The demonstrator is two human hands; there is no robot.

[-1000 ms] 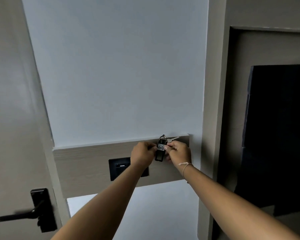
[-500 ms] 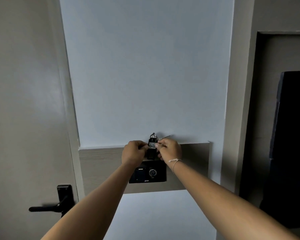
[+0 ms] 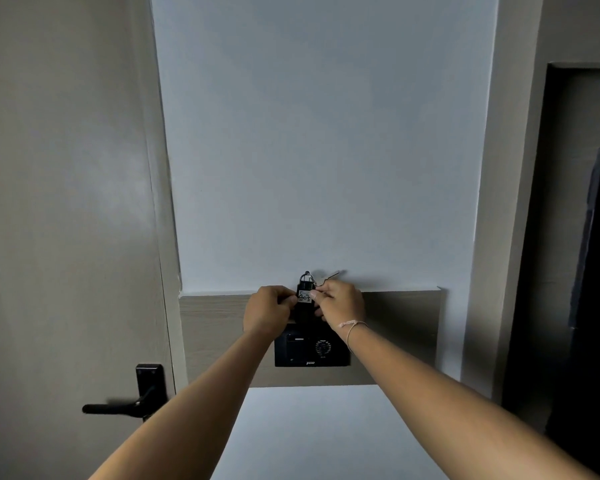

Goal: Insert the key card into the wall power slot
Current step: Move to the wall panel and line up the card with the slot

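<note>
Upright, key card (image 3: 305, 298) between both hands' grip

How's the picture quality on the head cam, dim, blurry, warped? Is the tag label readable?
Head view: dim, no glare; wall edges splay outward from wide-angle distortion; both hands, left hand and right hand, look sharp; the key card shows a handwritten label, too small to read surely; the black wall power slot is dark, detail murky.

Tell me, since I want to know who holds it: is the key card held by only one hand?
No: both the left hand and the right hand pinch the key card just above the black wall power slot.
</note>
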